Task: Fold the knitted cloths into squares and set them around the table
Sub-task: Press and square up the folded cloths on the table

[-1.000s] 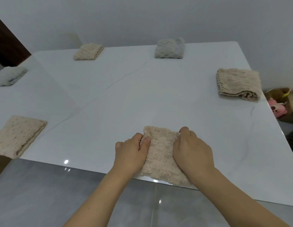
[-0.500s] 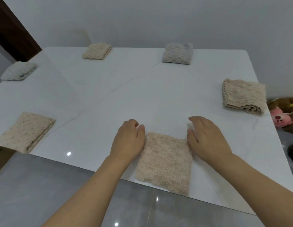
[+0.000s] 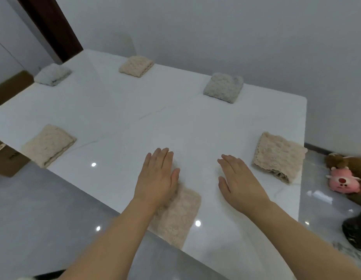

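A folded beige knitted cloth lies at the near edge of the white table. My left hand hovers flat with straight fingers over the cloth's far left corner and hides it. My right hand is spread flat above bare table, right of the cloth and apart from it. Other folded cloths sit around the table: beige at the left edge, grey-white at the far left, beige at the back, grey at the back right, beige at the right edge.
A pink plush toy and brown soft toys lie on the glossy floor right of the table. A cardboard box stands under the left edge. A dark door frame rises at the far left.
Both hands have let go of the near cloth, opened flat and moved forward and apart. The camera has swung up and to the right.
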